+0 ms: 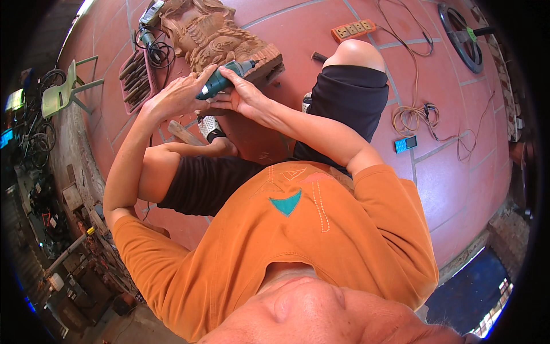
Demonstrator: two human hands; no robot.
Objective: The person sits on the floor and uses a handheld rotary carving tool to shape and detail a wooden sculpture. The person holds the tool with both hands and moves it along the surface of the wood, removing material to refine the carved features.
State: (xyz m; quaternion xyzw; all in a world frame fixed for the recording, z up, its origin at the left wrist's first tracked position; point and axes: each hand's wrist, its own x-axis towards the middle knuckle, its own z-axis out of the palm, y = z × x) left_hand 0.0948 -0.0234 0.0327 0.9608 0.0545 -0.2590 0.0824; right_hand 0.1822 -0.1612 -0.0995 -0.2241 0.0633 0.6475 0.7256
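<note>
A dark green rotary grinder (215,83) with a grey nose is held between my two hands, its tip pointing right along the carving's near edge. My left hand (179,94) is closed about its rear end from the left. From the right, my right hand (247,97) grips the body, thumb on top and fingers underneath. Just beyond the tool lies a brown wood carving (215,37) with deep relief figures and a thick block-like end. Whether the tip touches the wood I cannot tell.
Left of the carving are a pink tray of chisels (137,80) and another corded power tool (150,41). A green chair (63,89) stands at far left. An orange power strip (353,30), coiled cord (413,117), blue phone (405,144) and round dark wheel (461,40) lie right.
</note>
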